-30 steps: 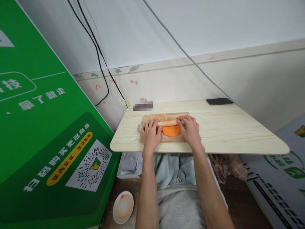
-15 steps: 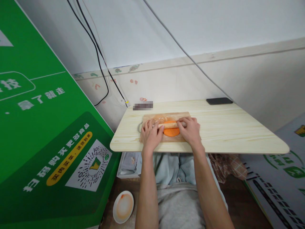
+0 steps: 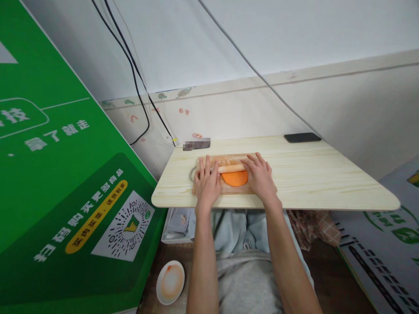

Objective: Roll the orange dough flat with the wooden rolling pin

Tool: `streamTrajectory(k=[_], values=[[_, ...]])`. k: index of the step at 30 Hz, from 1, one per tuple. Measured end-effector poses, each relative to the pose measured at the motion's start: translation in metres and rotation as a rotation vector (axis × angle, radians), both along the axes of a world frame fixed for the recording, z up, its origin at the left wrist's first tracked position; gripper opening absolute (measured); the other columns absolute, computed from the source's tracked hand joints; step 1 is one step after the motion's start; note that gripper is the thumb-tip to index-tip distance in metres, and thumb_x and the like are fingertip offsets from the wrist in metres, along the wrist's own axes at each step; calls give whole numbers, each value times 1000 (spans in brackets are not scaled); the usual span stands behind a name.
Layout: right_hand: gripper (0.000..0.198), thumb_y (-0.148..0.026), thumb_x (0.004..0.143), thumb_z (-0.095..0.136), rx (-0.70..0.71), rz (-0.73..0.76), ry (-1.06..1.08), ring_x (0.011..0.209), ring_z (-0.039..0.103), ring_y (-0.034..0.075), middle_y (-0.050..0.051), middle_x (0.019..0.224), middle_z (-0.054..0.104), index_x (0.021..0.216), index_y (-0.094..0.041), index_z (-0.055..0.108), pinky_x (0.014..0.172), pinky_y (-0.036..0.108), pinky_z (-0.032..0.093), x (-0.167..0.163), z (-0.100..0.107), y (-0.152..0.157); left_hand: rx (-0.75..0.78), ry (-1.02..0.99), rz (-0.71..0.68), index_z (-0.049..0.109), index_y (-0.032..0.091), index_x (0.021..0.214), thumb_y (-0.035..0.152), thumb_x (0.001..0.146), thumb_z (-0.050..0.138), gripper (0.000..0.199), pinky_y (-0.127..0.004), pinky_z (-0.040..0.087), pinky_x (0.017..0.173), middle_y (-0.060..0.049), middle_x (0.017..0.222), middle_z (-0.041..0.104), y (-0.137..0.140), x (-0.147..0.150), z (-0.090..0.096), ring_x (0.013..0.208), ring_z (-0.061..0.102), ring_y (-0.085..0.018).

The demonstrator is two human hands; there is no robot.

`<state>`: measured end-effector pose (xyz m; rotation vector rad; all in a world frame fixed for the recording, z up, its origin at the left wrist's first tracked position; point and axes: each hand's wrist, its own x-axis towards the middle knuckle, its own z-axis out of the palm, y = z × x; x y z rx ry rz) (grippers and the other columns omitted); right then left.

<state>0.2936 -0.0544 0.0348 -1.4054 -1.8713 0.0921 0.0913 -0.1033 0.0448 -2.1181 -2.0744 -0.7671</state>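
Observation:
On a small wooden board (image 3: 236, 190) lies a flattened round of orange dough (image 3: 235, 179). A pale wooden rolling pin (image 3: 232, 168) spans its far side, covering part of the far edge. My left hand (image 3: 208, 182) holds the pin's left end, fingers extended forward over it and thumb along the near side. At the right end, my right hand (image 3: 261, 178) holds the pin under its bent fingers. Both tips of the pin are hidden beneath my hands. A metal ring handle (image 3: 192, 174) sticks out from the board's left side.
The board rests near the front edge of a light wood-grain table (image 3: 321, 174). A black phone (image 3: 302, 138) and a partly blurred dark object (image 3: 197, 144) lie at the back. Below stands a stained white plate (image 3: 170, 282). A green panel (image 3: 65, 144) rises at the left.
The rolling pin has moved slightly away from me, uncovering more of the orange dough on the near side. Fingers of both hands have straightened forward with it.

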Motion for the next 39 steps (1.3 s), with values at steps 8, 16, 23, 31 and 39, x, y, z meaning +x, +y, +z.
streamTrajectory(k=[8, 16, 23, 31, 39], values=[[29, -34, 103, 54, -24, 4, 118, 119, 69, 34, 11, 112, 83, 106, -24, 80, 107, 51, 51, 1, 13, -2, 45, -199, 20, 75, 35, 138, 45, 108, 57, 36, -52, 44, 118, -5, 144, 74, 1, 2, 7, 143, 54, -32], [27, -35, 99, 57, -43, -3, 115, 102, 68, 32, 9, 97, 83, 90, -25, 81, 96, 46, 53, 1, 19, -6, 66, -225, 47, 82, 29, 113, 46, 109, 55, 32, -48, 47, 111, -7, 124, 80, 1, 2, 8, 126, 61, -30], [24, -35, 98, 61, 1, -9, 143, 119, 62, 35, 9, 121, 80, 103, -27, 83, 105, 55, 50, 2, 13, -4, 65, -172, 65, 73, 34, 141, 37, 110, 51, 38, -54, 44, 121, -4, 166, 56, 1, 2, 5, 157, 44, -31], [40, -45, 110, 48, 28, -36, 139, 117, 61, 34, 14, 117, 79, 106, -23, 81, 104, 51, 50, 2, 6, 2, 76, -218, 55, 73, 31, 135, 36, 111, 47, 36, -52, 43, 120, -6, 151, 70, 2, 3, 6, 151, 50, -29], [39, -48, 104, 56, 80, -73, 245, 97, 67, 30, 10, 92, 75, 76, -26, 71, 95, 45, 52, 3, 14, -3, 96, -270, 110, 76, 24, 95, 40, 112, 48, 36, -45, 47, 105, -8, 108, 81, 3, 2, 9, 115, 68, -28]])
